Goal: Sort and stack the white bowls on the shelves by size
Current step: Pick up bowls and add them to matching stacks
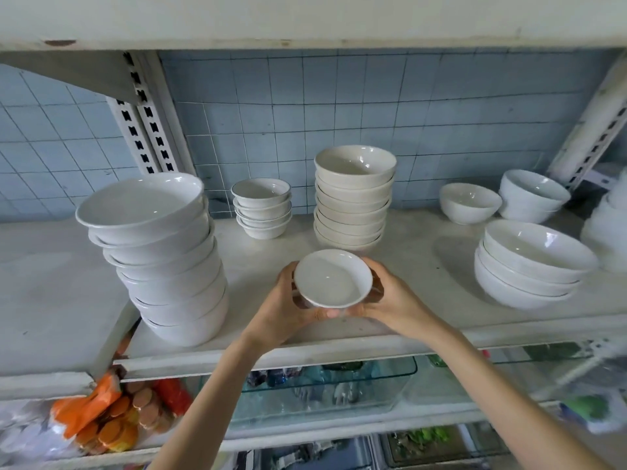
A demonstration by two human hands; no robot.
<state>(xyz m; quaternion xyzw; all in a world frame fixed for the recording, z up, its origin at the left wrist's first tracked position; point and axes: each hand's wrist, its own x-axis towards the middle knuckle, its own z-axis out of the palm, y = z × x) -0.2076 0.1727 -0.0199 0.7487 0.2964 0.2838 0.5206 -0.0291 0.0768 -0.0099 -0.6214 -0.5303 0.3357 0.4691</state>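
I hold a small white bowl (333, 278) in both hands above the front of the shelf (424, 320). My left hand (288, 307) cups its left side and my right hand (390, 300) cups its right side, fingers curled under it. Behind it stands a stack of several cream bowls (354, 195). A short stack of small white bowls (262, 207) sits to the left of that. A tall leaning stack of large white bowls (163, 256) fills the left. On the right are a stack of three wide bowls (532, 262), a single bowl (470, 202) and another short stack (531, 195).
Blue tiled wall (305, 106) backs the shelf, with slotted metal uprights (149, 123) at left and right. An upper shelf (305, 22) hangs overhead. Below are a glass dish (322, 395), an orange bag (101, 422) and plastic-wrapped items (590, 408).
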